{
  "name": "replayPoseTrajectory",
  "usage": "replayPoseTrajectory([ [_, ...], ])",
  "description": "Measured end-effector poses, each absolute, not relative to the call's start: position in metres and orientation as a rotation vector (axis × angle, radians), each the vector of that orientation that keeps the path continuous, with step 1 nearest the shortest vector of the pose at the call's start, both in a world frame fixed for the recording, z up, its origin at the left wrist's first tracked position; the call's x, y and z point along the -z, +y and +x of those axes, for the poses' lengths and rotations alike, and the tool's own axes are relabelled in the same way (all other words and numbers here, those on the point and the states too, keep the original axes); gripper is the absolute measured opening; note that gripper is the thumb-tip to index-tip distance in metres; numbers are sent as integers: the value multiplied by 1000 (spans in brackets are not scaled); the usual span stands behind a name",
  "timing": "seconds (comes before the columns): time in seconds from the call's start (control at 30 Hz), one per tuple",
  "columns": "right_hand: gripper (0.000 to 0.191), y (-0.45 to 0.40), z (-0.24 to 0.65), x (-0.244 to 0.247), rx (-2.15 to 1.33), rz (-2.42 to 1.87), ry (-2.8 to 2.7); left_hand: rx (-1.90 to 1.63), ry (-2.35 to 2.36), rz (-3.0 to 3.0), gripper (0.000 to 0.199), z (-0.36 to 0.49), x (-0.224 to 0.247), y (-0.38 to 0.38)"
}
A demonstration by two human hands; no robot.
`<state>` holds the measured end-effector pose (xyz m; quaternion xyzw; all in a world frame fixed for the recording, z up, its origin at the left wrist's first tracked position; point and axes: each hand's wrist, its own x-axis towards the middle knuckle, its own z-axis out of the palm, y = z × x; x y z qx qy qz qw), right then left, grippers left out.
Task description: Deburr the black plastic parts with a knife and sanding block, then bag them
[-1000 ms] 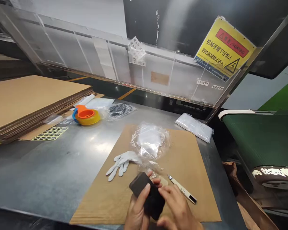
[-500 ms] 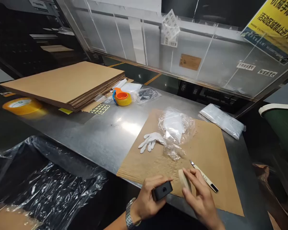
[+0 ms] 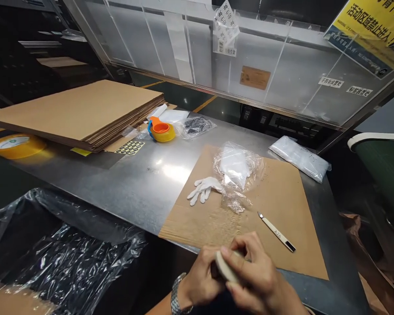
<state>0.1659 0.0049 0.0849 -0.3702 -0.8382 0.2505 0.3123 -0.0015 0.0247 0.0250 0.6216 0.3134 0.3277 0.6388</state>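
Note:
Both my hands are together over the table's front edge. My right hand (image 3: 258, 271) grips a rounded beige pad (image 3: 226, 267) between thumb and fingers. My left hand (image 3: 200, 275), with a metal watch band at the wrist, is closed around a small black block, now almost wholly hidden behind the pad. Pad and block meet or nearly meet; the contact itself is hidden. Beyond the right hand, a slim white-handled knife (image 3: 276, 232) marked A26 lies on the brown cardboard sheet (image 3: 282, 197). A white glove (image 3: 204, 189) lies farther back, beside a clear plastic bag (image 3: 235, 166) with white contents.
A stack of flat cardboard (image 3: 82, 111) stands at the left of the metal table (image 3: 144, 188). Near it are a tape roll (image 3: 16, 144), an orange tape dispenser (image 3: 161, 130) and a sticker sheet (image 3: 130, 147). A wrapped white packet (image 3: 300, 157) lies back right. Black plastic sheeting (image 3: 75, 253) fills the lower left.
My right hand has moved left with the beige pad, bringing it against or over the black block in my left hand. The block, plainly visible before, is now covered. The view has shifted slightly.

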Motion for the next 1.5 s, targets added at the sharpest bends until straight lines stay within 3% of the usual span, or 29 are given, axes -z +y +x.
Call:
replayPoseTrajectory([
  [0.03,52,5,166,-81,-722,-1015,-2137,-749,689,1280,7,-1,-26,25],
  [0.17,48,2,158,-51,-824,-1086,-1746,-823,529,667,63,4,-24,27],
  [0.23,47,-3,152,-35,-767,-1059,-1692,-828,422,406,73,6,-23,31],
  [0.4,47,-27,158,-5,-753,-944,-1871,-787,269,55,65,-1,-17,43],
  [0.57,42,-35,178,-5,-654,-1132,-1865,-765,484,-44,39,-1,-18,45],
  [0.73,54,-2,167,-43,-468,-1021,-2093,-654,475,-48,52,13,-28,30],
  [0.93,56,13,171,-54,-571,-899,-2294,-480,531,121,70,5,-19,16],
  [1.1,60,6,172,-45,-626,-808,-2323,-577,505,79,64,8,-17,21],
  [1.3,48,18,171,-54,-469,-1093,-2237,-522,694,398,75,12,-23,20],
  [1.5,35,3,143,-66,-386,-1042,-2526,-645,784,321,65,5,-16,28],
])
